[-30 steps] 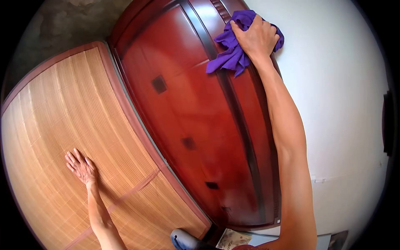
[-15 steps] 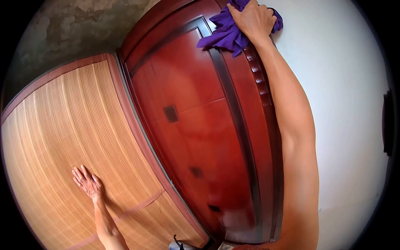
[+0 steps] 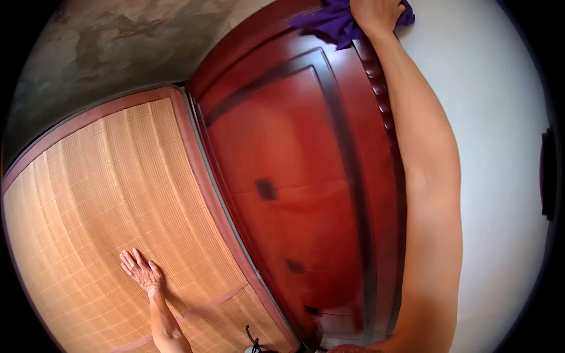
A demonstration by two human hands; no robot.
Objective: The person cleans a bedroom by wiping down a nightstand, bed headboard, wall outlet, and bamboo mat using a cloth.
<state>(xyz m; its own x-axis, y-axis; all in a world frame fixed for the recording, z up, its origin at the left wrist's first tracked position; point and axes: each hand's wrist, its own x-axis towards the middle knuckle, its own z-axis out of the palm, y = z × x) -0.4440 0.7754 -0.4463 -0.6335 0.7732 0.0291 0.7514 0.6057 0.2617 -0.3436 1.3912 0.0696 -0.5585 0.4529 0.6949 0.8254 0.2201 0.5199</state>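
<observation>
A crumpled purple cloth lies against the top corner of a glossy dark-red wooden headboard. My right hand is closed over the cloth, arm stretched far out; the upper edge of the view cuts off part of this hand. On the left, my left hand rests flat with fingers spread on a slatted bamboo mat, which has a brownish-pink cloth border. Nothing is in that hand.
A white wall runs along the right of the headboard. Beyond the mat is a mottled grey floor. A thin black strap-like thing shows at the bottom edge, and a dark object at the far right.
My right hand and the purple cloth have moved up along the headboard toward its end. The whole view has shifted, so mat and headboard sit lower and further right. My left hand stays on the mat.
</observation>
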